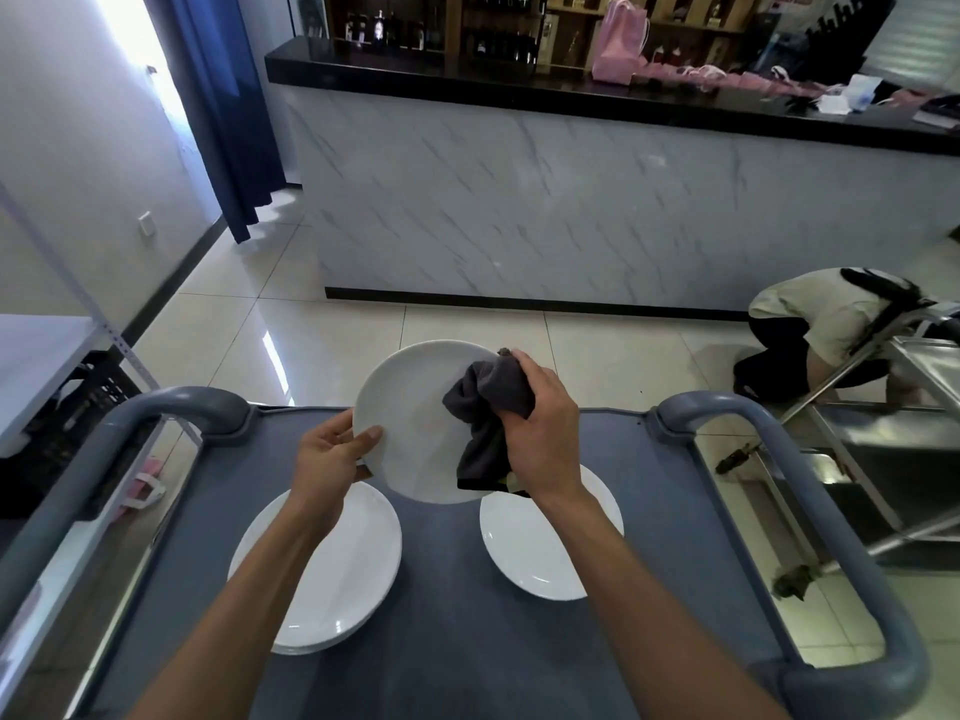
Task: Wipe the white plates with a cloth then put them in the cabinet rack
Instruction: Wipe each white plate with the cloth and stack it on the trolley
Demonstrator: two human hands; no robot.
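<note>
My left hand (330,459) pinches the left rim of a white plate (410,407), thumb on its face, holding it tilted above the blue cart top (447,615). My right hand (540,428) grips a dark grey cloth (485,407) bunched against the plate's right side. A stack of white plates (332,579) lies on the cart at the left, under my left forearm. Another white plate (535,548) lies at the right, partly hidden by my right wrist and the held plate.
The cart has grey-blue handles at left (171,407) and right (810,485). A marble-fronted counter (571,210) stands ahead across a tiled floor. A person (810,335) crouches at the right beside a steel rack (893,459). A white shelf unit (41,366) stands left.
</note>
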